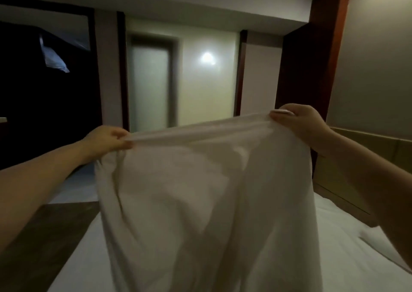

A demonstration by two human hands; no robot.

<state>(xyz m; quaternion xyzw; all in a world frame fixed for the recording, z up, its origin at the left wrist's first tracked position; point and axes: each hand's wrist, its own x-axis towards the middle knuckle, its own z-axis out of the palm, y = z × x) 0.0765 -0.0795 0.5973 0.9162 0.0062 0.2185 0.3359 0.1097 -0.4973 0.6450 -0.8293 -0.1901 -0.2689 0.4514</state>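
A white cloth [200, 198], perhaps a pillowcase or sheet, hangs in front of me over the bed. My left hand [107, 141] pinches its upper left corner. My right hand [298, 124] grips the upper right corner a little higher. The top edge is stretched taut between both hands. The cloth falls in loose folds and is blurred; its lower end runs out of view at the bottom.
A bed with a white sheet [289, 236] lies below, with a beige headboard [365, 158] on the right. A dark wooden surface [44, 236] borders the bed on the left. Ahead stand a frosted door [149, 86], a lit wall and a dark opening at left.
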